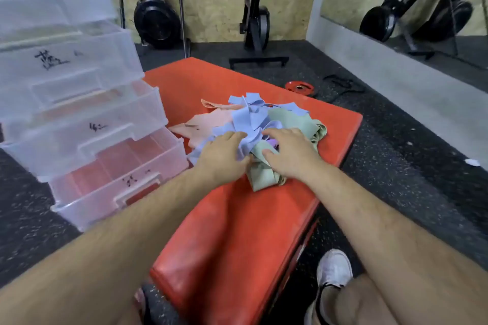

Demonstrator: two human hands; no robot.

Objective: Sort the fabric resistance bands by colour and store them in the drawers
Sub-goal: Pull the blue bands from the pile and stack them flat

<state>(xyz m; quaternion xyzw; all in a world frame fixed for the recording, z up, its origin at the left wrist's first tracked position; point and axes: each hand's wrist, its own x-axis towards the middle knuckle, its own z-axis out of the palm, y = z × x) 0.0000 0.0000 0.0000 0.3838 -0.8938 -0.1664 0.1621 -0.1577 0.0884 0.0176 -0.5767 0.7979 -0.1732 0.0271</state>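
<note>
1. Your pile of bands (250,119) — blue, pink, green — lies on the red mat (237,219).
2. Your left hand (224,155) and right hand (290,153) rest on it, fingers loosely straight, clamping nothing.
3. The clear drawers (105,140) just left carry black handwriting — too blurred to read.

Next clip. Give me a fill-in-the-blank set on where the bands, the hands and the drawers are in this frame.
1. The pile of bands lies on a pad coloured ____.
2. The clear drawers stand on the pile's ____ side.
3. The left hand rests on ____ bands, while the right hand lies mostly on green ones.

Missing words: red; left; blue.
</note>
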